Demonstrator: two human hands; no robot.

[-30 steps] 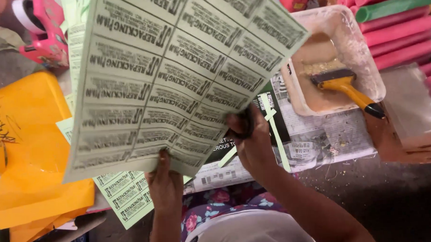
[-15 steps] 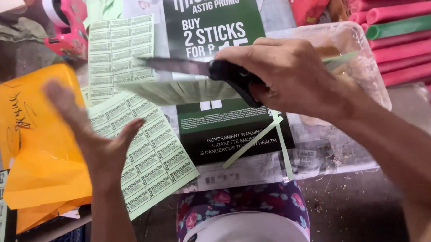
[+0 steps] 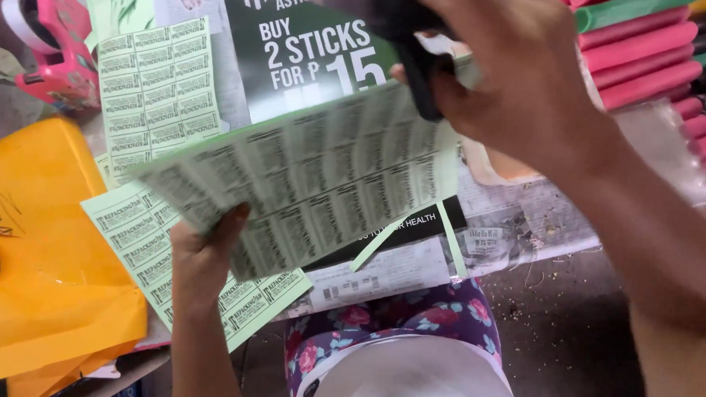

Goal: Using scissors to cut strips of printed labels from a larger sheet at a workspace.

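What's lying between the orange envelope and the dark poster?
In the head view, pale green label sheets lie between the orange envelope and the dark poster.

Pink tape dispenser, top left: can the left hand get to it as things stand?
Probably not right away. The left hand is pinching the green label sheet, so it's occupied. The path to the pink tape dispenser looks open otherwise, over the orange envelope.

Cluttered packing workbench: label sheets, tape dispenser
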